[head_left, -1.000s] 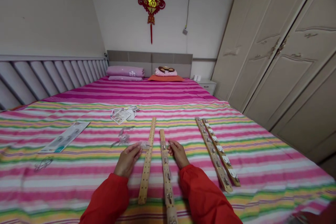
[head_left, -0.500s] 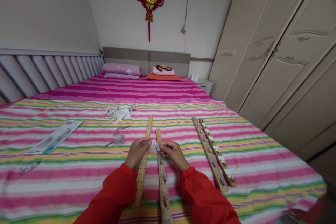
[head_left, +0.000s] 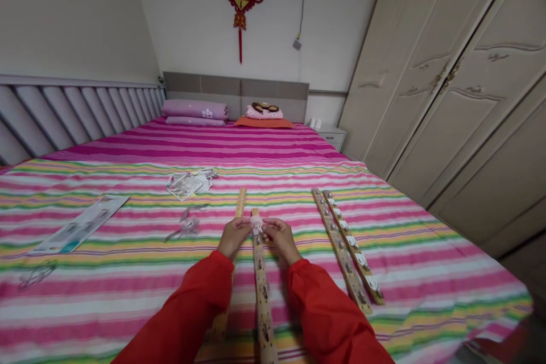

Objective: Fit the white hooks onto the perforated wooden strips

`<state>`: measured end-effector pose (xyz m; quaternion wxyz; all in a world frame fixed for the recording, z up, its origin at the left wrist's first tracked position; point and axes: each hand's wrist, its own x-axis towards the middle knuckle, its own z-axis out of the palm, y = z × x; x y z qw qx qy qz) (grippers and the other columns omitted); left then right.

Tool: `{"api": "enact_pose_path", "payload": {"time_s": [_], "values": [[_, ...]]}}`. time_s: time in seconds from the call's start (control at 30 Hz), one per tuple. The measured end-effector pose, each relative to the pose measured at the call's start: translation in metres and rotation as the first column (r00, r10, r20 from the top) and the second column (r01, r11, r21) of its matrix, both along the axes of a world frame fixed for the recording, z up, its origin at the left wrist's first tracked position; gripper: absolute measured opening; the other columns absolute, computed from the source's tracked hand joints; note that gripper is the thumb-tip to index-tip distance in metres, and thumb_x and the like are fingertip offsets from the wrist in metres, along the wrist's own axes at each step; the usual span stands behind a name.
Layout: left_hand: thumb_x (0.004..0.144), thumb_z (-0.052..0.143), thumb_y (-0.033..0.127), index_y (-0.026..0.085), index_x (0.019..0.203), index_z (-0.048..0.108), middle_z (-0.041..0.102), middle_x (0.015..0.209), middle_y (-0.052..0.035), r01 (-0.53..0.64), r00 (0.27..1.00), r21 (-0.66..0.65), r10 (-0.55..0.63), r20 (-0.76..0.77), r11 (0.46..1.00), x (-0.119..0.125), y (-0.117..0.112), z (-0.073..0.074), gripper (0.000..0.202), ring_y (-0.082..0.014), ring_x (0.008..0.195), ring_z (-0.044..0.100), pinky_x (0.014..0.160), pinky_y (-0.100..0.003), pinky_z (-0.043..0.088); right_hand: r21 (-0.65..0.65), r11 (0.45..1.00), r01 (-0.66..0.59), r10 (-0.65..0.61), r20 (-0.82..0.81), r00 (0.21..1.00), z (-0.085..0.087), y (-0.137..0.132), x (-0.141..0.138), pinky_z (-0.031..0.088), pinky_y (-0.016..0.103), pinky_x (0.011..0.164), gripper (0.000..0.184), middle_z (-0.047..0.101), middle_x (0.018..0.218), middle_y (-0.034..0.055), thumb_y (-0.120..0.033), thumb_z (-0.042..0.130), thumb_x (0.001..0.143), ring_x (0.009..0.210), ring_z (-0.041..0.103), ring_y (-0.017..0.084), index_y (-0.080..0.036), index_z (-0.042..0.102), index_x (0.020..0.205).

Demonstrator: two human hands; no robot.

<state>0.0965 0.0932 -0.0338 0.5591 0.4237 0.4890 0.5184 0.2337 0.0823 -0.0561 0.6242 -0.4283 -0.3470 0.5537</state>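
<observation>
My left hand (head_left: 234, 237) and my right hand (head_left: 281, 239) pinch a small clear plastic hook (head_left: 256, 222) between their fingertips. It is right over the far end of a narrow wooden strip (head_left: 259, 284), which carries a row of metal hooks on clear backings. Whether the piece touches the wood I cannot tell. Beside my left hand runs a second wooden strip (head_left: 241, 200) with rows of small holes, partly covered by my left arm.
To the right lie a strip with metal hooks (head_left: 340, 245) and another with white hooks (head_left: 362, 261). Leftward are scissors and a clear plastic piece (head_left: 190, 226), a pile of packets (head_left: 191, 183), a long clear package (head_left: 83, 224) and a thin wire bundle (head_left: 38, 273). A wardrobe (head_left: 452, 125) stands at right.
Both hands have moved slightly away from me with the clear hook, from left of the hook strip's end to over it.
</observation>
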Motion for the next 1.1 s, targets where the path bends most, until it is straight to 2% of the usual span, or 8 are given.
{"api": "enact_pose_path", "payload": {"time_s": [0.17,0.4,0.5,0.8,1.1], "values": [[0.044,0.077,0.029,0.012,0.073,0.063,0.062,0.057,0.0013,-0.035,0.999,-0.003,0.035,-0.036,0.999,0.006,0.023,-0.005,0.036,-0.0105,0.053,0.057,0.056,-0.024,0.044,0.017,0.999,0.038,-0.039,0.027,0.999,-0.01,0.019,-0.004,0.034,0.022,0.042,0.021,0.056,0.046,-0.0052,-0.023,0.071,0.051,0.038,0.044,0.008,-0.016,0.063,0.069],[0.052,0.069,0.021,0.013,0.069,0.062,0.061,0.054,0.0016,-0.063,0.986,0.012,0.064,-0.152,0.998,0.01,0.041,-0.023,0.02,-0.0111,0.052,0.056,0.055,-0.023,0.044,0.018,0.998,0.06,-0.062,0.067,0.996,-0.025,0.034,-0.005,0.039,0.023,0.048,0.018,0.061,0.051,-0.0025,-0.025,0.07,0.051,0.046,0.051,0.011,-0.016,0.063,0.064],[0.053,0.067,0.018,0.013,0.068,0.062,0.063,0.055,0.0009,-0.076,0.968,0.038,0.083,-0.236,0.996,0.01,0.047,-0.026,0.016,-0.0121,0.054,0.057,0.056,-0.023,0.044,0.02,0.997,0.071,-0.072,0.084,0.994,-0.031,0.039,-0.005,0.041,0.024,0.05,0.019,0.063,0.054,-0.0012,-0.025,0.069,0.05,0.051,0.053,0.012,-0.015,0.064,0.065],[0.059,0.061,0.008,0.016,0.066,0.063,0.061,0.056,0.0008,-0.122,0.862,0.106,0.158,-0.482,0.987,0.012,0.048,-0.018,0.011,-0.0142,0.057,0.058,0.06,-0.024,0.043,0.018,0.997,0.078,-0.079,0.123,0.989,-0.039,0.044,-0.008,0.043,0.025,0.052,0.016,0.065,0.056,-0.001,-0.024,0.066,0.052,0.052,0.055,0.013,-0.016,0.065,0.066],[0.064,0.059,0.011,0.017,0.075,0.065,0.062,0.061,0.0005,-0.1,0.802,0.167,0.179,-0.57,0.981,0.014,0.048,-0.027,0.014,-0.0142,0.061,0.057,0.064,-0.024,0.043,0.024,0.996,0.088,-0.09,0.192,0.977,-0.046,0.047,-0.008,0.043,0.025,0.051,0.021,0.061,0.054,-0.0024,-0.025,0.064,0.056,0.051,0.054,0.013,-0.015,0.067,0.075]]}}
